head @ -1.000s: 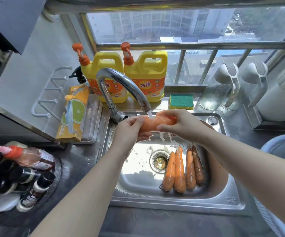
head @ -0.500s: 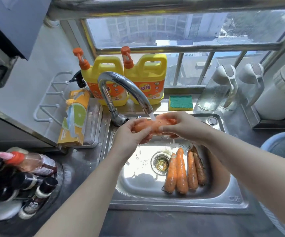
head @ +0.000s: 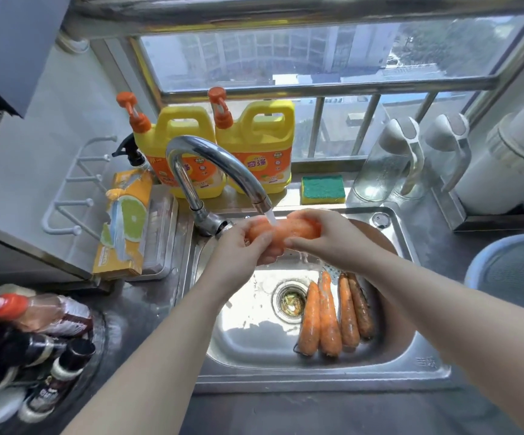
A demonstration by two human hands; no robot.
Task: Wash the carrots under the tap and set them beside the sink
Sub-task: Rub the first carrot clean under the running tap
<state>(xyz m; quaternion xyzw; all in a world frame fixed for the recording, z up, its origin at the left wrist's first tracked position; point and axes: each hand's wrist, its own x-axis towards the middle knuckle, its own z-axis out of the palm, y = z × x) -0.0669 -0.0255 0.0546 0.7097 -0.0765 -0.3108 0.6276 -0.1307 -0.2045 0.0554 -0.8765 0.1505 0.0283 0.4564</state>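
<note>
At the far left of the counter (head: 317, 412), a cluster of sauce bottles (head: 34, 315) sat well apart from the action, w/ an orange box (head: 125, 227) showing a lime slice propped by the wall just left of the sink (head: 317, 378). Moving in: two yellow detergent jugs (head: 188, 142) stood behind the tap (head: 216, 164), water on. Right under the spout, the left hand (head: 238, 252) had its fingers curled round the left end of a carrot (head: 298, 230), and the right hand (head: 329, 243) was wrapped over the other end. Both gripped it, held roughly level over the back of the basin, w/ the stream hitting it approx. mid-length. Down below, just right of the drain (head: 290, 301), four more carrots (head: 333, 312) lay side by side, thin tips pointing away from the person. The right-hand pair looked darker, prob. dirt not rinsed off; whether the left pair had been washed, couldn't tell. Further right, a green-topped sponge (head: 322, 189) on the ledge and a blue basin (head: 512, 271) at the edge. Progress call: early days. One carrot was mid-wash, four were in the sink, and none showed on the counter beside it, so every set-down looked left to do.
</note>
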